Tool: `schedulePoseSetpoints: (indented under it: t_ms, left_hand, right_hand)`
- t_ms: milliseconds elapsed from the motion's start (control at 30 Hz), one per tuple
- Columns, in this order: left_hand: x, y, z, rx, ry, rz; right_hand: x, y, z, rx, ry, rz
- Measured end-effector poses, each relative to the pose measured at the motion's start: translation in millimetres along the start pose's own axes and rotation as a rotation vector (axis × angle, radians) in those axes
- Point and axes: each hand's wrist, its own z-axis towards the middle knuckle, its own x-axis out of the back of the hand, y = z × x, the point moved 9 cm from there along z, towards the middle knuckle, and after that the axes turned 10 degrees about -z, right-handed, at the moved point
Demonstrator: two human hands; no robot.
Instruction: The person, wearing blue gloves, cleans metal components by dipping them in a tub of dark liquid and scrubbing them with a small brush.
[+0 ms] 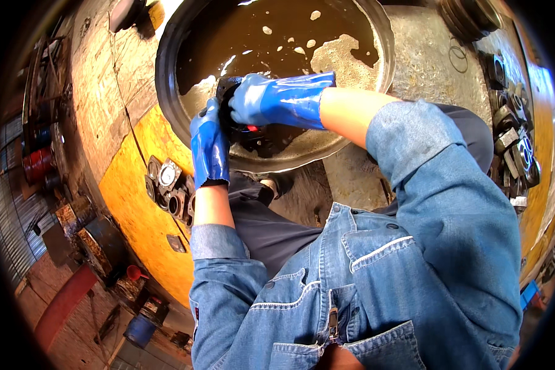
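Both my hands wear wet blue rubber gloves and work over the near left side of a wide metal basin [168,92] of brown, foamy liquid [277,37]. Between them is a dark blocky part [226,92], mostly covered by the gloves, so its kind cannot be made out. My left hand [208,132] grips its left side, thumb upward. My right hand [248,102] is closed against its right side, fingers curled. A small red thing [253,128] shows just under the right glove; whether it belongs to the part or to something else is unclear.
Round-holed metal parts [168,179] lie on a yellow sheet [129,166] at left. More metal parts [515,135] are piled at far right. A stack of dark rings [470,18] and a thin wire loop [457,58] sit beyond the basin's right side. My legs flank its near rim.
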Motion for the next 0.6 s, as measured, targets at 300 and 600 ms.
schedulePoseSetpoints:
  t_ms: [300,600]
  left_hand:
    - [-6,7,-12,0.049,0.011,0.074]
    - [12,3,5,-0.112,0.033,0.350]
  right_hand:
    - [-29,26,-31,-0.439,0.208,1.164]
    - [32,-13,-50,-0.287,0.067,-0.025]
